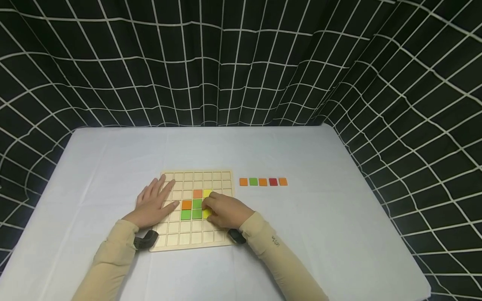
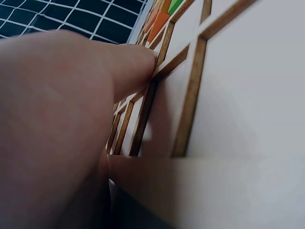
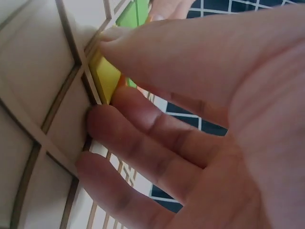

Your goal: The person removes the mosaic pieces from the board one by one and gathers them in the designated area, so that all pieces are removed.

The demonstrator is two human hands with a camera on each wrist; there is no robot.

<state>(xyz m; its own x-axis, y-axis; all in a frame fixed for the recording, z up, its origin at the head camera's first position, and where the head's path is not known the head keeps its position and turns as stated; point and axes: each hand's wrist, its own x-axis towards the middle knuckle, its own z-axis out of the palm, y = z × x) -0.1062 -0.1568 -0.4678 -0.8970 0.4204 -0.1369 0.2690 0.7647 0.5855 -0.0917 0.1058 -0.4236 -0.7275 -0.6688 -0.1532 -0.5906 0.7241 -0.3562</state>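
Note:
My left hand (image 1: 152,205) lies flat with fingers spread on the left side of a wooden grid board (image 1: 173,228), thumb towards the coloured tiles. Over the middle of the board my right hand (image 1: 226,210) has its fingers curled down. In the right wrist view an orange tile (image 3: 123,79) shows as a sliver between thumb and fingers, mostly hidden by them. Beside it a yellow tile (image 3: 106,78) lies on the board, the thumb tip at its edge. Left of this hand are green tiles (image 1: 197,214) and an orange tile (image 1: 186,205).
Right of the board, a row of loose square tiles in orange, green and red (image 1: 263,182) lies on the white table (image 1: 331,225). A black curtain with white grid lines (image 1: 233,75) hangs behind and along both sides.

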